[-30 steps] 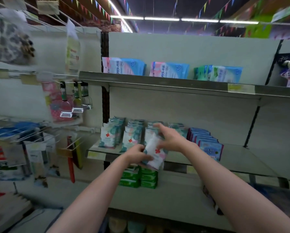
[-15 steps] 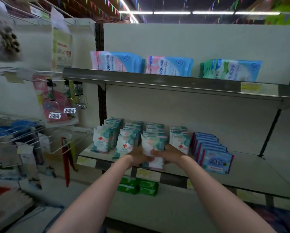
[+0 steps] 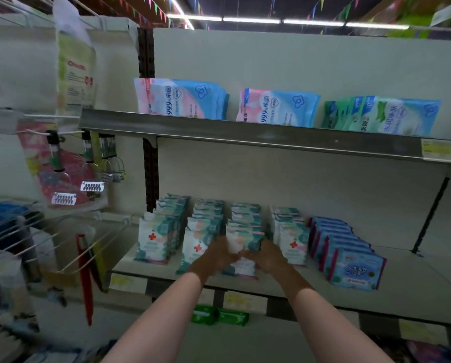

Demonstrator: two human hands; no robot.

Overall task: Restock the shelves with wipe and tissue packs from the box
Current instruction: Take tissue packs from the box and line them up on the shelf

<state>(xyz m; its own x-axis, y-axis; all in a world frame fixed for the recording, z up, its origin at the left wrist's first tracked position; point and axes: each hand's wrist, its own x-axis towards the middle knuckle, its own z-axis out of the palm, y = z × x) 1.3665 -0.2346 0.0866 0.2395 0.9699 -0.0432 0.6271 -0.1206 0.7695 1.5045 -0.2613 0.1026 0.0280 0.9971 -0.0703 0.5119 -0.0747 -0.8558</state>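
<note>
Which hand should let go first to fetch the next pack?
Either, marginally the right hand: both hands grip the front pack of the third row symmetrically. The left hand crosses the second-row pack, so withdrawing it risks a nudge.

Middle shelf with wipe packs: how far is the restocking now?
Done: four white-teal rows and a blue row stand on the middle shelf. In hand: left hand and right hand press a pack into the third row. Left: bare shelf at right; the box is unseen.

Wipe packs (image 3: 153,239) in rows on middle shelf (image 3: 415,273), pouches (image 3: 179,99) on upper shelf (image 3: 245,133)
</note>
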